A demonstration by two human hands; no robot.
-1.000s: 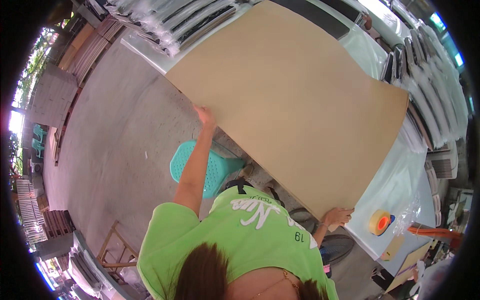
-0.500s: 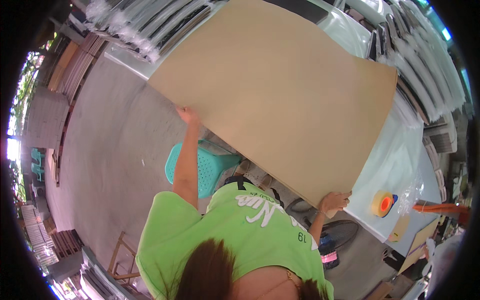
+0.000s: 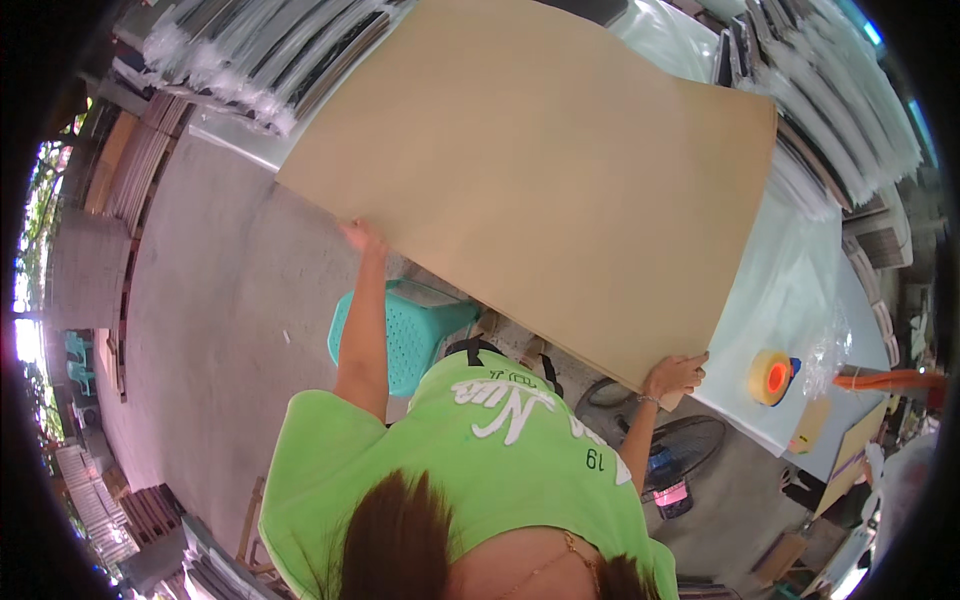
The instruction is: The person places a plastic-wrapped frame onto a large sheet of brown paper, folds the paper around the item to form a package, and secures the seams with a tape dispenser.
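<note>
A large brown cardboard sheet (image 3: 540, 190) lies over the work table, its near edge jutting out toward me. Along that edge on the left, my left hand (image 3: 362, 238) is closed on the board, part of its fingers hidden underneath. At the near right corner, my right hand (image 3: 674, 377) grips the sheet, with fingers over the top face. The layered near edge suggests more than one sheet, but I cannot tell how many.
Plastic-wrapped panels (image 3: 270, 55) stand at the far left, and more wrapped panels (image 3: 840, 110) at the far right. A tape roll (image 3: 768, 377) sits on the plastic-covered table (image 3: 780, 270). Below are a turquoise stool (image 3: 395, 335) and a round fan (image 3: 685, 450).
The whole view has shifted and turned slightly. Both hands keep about the same hold on the cardboard sheet, which shows little movement relative to the table.
</note>
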